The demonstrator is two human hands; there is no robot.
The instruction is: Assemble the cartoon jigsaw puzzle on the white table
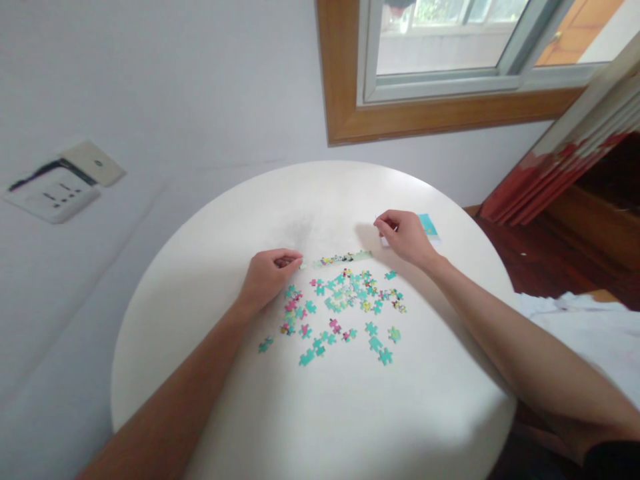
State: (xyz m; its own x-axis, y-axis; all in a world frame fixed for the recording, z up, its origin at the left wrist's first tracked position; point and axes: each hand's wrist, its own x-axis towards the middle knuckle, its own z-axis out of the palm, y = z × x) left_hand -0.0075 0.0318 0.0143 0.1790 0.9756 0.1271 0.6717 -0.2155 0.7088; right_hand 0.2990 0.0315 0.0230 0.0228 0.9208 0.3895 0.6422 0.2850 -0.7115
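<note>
A row of joined jigsaw puzzle pieces (345, 258) lies across the white table. At its left end is my left hand (267, 277), thumb and fingers pinched on a small pale green puzzle piece (303, 265). My right hand (405, 235) is raised beyond the row's right end, with thumb and forefinger pinched together; what sits between them is too small to make out. Loose teal, pink and yellow puzzle pieces (350, 290) are scattered nearer to me, several of them touching or overlapping. Partly hidden behind my right hand is a teal and white card or box (428, 225).
The round white table (310, 413) stands against a wall with a socket (55, 193) on the left. A wood-framed window (450, 110) is above it. A red and cream curtain (540, 173) hangs at the right, with white cloth (575, 327) below.
</note>
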